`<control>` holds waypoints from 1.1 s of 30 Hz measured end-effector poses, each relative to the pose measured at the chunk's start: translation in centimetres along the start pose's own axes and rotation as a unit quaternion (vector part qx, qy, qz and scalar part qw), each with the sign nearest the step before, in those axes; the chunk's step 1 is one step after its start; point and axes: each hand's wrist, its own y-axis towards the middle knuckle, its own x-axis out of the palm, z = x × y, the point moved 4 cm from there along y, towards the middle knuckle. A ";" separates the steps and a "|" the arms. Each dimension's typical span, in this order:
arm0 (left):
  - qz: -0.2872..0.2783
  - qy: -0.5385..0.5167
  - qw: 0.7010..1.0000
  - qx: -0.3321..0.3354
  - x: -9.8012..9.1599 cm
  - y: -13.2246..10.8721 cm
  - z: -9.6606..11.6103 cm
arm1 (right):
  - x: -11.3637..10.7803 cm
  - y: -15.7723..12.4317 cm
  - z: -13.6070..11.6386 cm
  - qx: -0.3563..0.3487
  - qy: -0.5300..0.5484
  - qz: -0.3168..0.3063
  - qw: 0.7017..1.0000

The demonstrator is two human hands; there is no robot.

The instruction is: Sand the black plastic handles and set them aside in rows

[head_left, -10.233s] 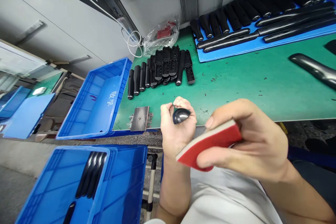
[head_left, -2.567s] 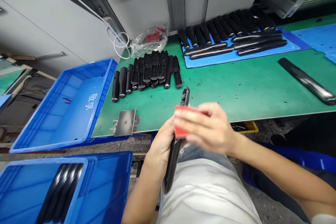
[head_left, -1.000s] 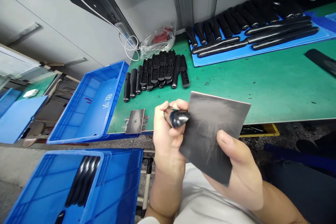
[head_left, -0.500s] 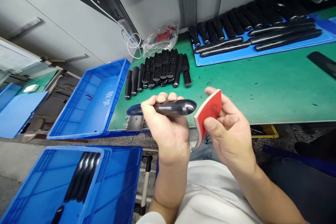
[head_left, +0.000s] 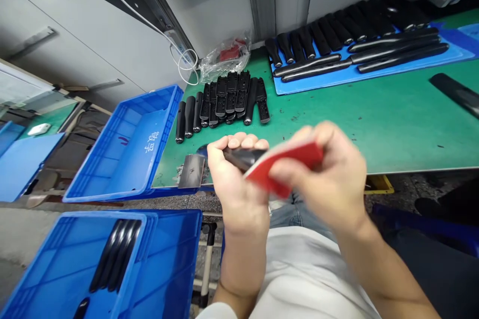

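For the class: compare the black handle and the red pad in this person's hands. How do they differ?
The black handle is long and rounded, while the red pad is thin and flat. The handle is dark and glossy; the pad is bright red, though blurred. The handle lies in the curled fingers of the left hand, while the pad is pinched in the right hand and hides the handle's far end. Both are held over the green bench top.

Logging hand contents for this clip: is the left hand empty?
No, the left hand is closed around a glossy black handle.
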 end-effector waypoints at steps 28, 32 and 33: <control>-0.144 -0.029 0.982 -0.118 0.0 0.5 -0.5 | 0.7 -2.6 2.1 0.293 0.372 0.062 0.879; -0.157 0.076 0.980 -0.098 0.1 0.9 -0.1 | 0.3 -3.3 1.6 0.184 0.331 -0.001 0.926; -0.155 0.086 0.979 -0.104 0.0 0.9 0.0 | 0.2 -3.5 1.5 0.159 0.317 -0.024 0.935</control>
